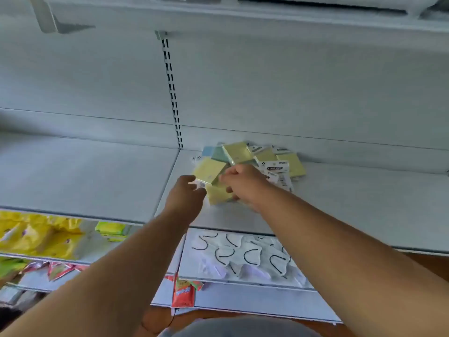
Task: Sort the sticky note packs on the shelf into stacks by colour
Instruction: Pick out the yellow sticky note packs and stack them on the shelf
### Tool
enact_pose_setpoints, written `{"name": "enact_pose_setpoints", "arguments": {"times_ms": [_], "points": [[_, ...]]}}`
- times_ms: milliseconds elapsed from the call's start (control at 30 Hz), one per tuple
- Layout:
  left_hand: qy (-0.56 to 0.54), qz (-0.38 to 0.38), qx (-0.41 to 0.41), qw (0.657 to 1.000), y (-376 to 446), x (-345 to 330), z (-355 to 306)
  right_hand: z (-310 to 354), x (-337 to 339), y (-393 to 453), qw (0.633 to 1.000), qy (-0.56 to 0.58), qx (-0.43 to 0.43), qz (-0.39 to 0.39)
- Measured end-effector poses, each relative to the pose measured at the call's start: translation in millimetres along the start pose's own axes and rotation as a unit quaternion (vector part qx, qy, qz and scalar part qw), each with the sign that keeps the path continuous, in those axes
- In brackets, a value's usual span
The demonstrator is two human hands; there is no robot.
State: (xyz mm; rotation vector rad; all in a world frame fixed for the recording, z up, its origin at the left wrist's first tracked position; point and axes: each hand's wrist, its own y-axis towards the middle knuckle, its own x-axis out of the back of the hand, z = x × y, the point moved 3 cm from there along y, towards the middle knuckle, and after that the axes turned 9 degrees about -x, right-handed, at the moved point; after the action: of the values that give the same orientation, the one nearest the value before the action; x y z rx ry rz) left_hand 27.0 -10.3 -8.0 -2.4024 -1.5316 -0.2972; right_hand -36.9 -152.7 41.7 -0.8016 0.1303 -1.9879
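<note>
Sticky note packs (245, 164) lie in one mixed heap of yellow, green and blue at the back of the white shelf (352, 203), no colour stacks visible, while the left hand (185, 193) and right hand (240, 182) each pinch a yellow pack at its front edge.

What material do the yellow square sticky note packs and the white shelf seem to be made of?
Yellow square sticky note packs: probably paper in clear glossy plastic wrap, judging by the pale sheen and printed white header cards. White shelf: apparently painted metal, matte and smooth, given the slotted upright behind it.
</note>
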Motion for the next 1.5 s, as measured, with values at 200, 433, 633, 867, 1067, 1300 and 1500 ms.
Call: {"name": "enact_pose_setpoints", "arguments": {"times_ms": [200,433,633,867,1067,1300,1500], "points": [[0.193,0.056,-0.025,0.979,48,19,-14,14,-29,38,0.975,0.166,-0.137,-0.061],[0.136,0.058,-0.025,0.989,60,28,-9,28,-42,57,0.973,0.149,-0.142,-0.101],[-0.015,0.007,-0.038,0.999,44,19,-30,15,-7,28,0.987,0.154,-0.004,-0.051],[-0.019,0.129,-0.112,0.985,5,-84,-64,-67,97,-14,0.976,0.165,-0.015,-0.139],[-0.129,0.161,-0.012,0.978,-58,-223,-91,-169,207,-61,0.943,0.259,-0.039,-0.204],[-0.058,0.244,-0.055,0.967,-127,-350,-130,-253,310,-96,0.959,0.226,-0.067,-0.16],[0.045,0.243,-0.122,0.961,-124,-391,-144,-276,369,-72,0.966,0.15,-0.053,-0.204]]}}
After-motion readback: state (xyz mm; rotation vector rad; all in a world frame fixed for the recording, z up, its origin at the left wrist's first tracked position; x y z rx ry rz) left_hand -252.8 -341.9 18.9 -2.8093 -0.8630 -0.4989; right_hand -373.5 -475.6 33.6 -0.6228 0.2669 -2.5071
